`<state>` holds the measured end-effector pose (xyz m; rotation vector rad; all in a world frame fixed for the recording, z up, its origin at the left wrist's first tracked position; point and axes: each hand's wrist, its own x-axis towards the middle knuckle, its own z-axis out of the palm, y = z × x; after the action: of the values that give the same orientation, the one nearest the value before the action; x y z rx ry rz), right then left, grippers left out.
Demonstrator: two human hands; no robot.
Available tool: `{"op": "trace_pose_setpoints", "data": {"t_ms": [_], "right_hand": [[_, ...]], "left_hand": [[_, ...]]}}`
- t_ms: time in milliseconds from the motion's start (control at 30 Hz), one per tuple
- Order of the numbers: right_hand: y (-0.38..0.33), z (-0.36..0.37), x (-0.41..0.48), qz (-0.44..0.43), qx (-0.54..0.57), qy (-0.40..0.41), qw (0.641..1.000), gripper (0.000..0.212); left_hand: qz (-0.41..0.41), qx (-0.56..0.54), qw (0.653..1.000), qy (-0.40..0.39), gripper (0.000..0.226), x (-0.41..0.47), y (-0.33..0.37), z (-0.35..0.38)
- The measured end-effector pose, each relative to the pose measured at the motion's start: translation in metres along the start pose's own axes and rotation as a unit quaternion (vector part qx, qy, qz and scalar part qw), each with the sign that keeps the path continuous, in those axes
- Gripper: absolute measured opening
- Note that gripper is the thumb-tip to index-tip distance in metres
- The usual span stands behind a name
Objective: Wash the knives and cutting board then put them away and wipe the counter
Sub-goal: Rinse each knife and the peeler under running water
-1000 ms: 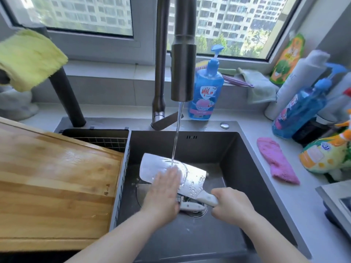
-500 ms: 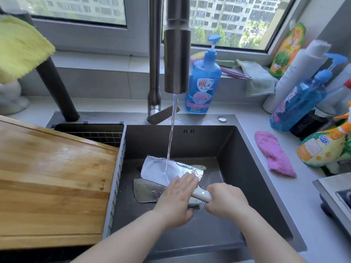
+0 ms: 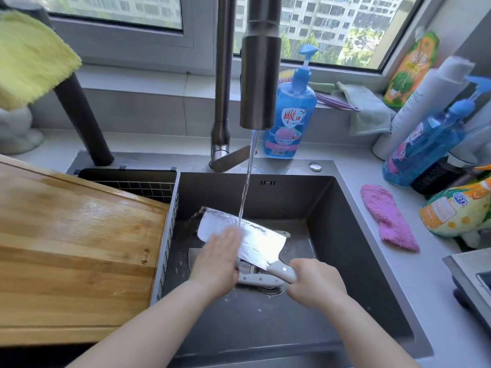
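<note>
Since half a sec earlier the left hand [image 3: 215,261] had slid along the cleaver [image 3: 255,239] from the heel end twd mid-blade. Its fingers lay straight and pressed together, flat on the steel, right where the water [image 3: 245,187] from the tap [image 3: 259,75] hit. The right hand [image 3: 313,285] had its fingers curled round the cleaver's pale handle and held the blade tilted, above the floor of the sink [image 3: 345,235]. Progress, as judged: early, w/ the first knife mid-rinse and nothing put away. A second knife [image 3: 252,280] lay flat on the sink floor under the cleaver, handle by the drain, blade mostly hidden by the left hand; can't tell if it was washed. The cutting board [image 3: 74,248] sat across the sink's left side, its surface glossy in patches, prob. wet; washed or not, can't tell. The worktop [image 3: 430,288] looked not yet wiped, and a pink cloth [image 3: 388,216] lay on it just right of the sink. Containers: the sink held only the 2 knives plus running water. A wire rack [image 3: 138,181] behind the board showed nothing inside, though part of it was hidden. A blue soap bottle [image 3: 292,115] behind the sink was approx full. Left to do: finish both knives, do the board, stow all, wipe down.
</note>
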<state>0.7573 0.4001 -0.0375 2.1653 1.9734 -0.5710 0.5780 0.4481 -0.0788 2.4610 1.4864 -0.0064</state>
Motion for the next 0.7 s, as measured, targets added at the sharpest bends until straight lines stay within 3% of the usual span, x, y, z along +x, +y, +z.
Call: {"op": "trace_pose_setpoints", "data": {"t_ms": [67,100,167,233,300,367,433,500,567,633,700], "right_hand": [[0.001,0.002,-0.002,0.006,0.000,-0.001,1.000,0.019],[-0.001,0.003,-0.002,0.006,0.005,-0.004,1.000,0.021],[-0.004,0.004,-0.002,0.003,0.020,-0.007,1.000,0.024],[-0.004,0.002,-0.002,0.001,0.015,-0.002,1.000,0.025],[0.001,0.000,-0.003,0.006,0.004,0.002,1.000,0.020],[0.006,0.001,-0.004,0.015,0.000,-0.001,1.000,0.010],[0.005,0.003,-0.006,0.022,0.003,-0.010,1.000,0.010],[0.001,0.006,-0.006,0.027,0.029,-0.018,0.999,0.018],[-0.003,0.007,-0.004,0.036,0.067,-0.019,0.997,0.021],[-0.005,0.006,-0.003,0.053,0.093,-0.017,0.994,0.022],[-0.007,0.003,-0.004,0.069,0.114,-0.017,0.991,0.024]], "left_hand": [[-0.059,-0.025,0.998,-0.003,0.073,-0.002,-0.003,-0.001],[-0.036,-0.039,0.999,-0.009,0.070,-0.003,0.003,0.002],[0.087,-0.047,0.995,0.022,0.066,-0.007,0.021,0.012],[0.121,-0.052,0.991,0.020,0.064,-0.008,0.033,0.011],[0.038,-0.044,0.997,0.050,0.065,-0.006,0.018,0.004],[-0.060,-0.034,0.997,-0.016,0.071,-0.003,0.000,0.001],[-0.062,-0.002,0.998,-0.007,0.072,-0.002,-0.001,0.001],[0.016,-0.071,0.997,0.032,0.064,-0.008,0.011,0.007],[0.098,-0.138,0.975,0.146,0.044,-0.016,0.025,0.012],[0.068,-0.266,0.939,0.207,0.016,-0.026,0.033,0.011],[-0.049,-0.335,0.925,0.175,0.014,-0.031,0.036,0.006]]}}
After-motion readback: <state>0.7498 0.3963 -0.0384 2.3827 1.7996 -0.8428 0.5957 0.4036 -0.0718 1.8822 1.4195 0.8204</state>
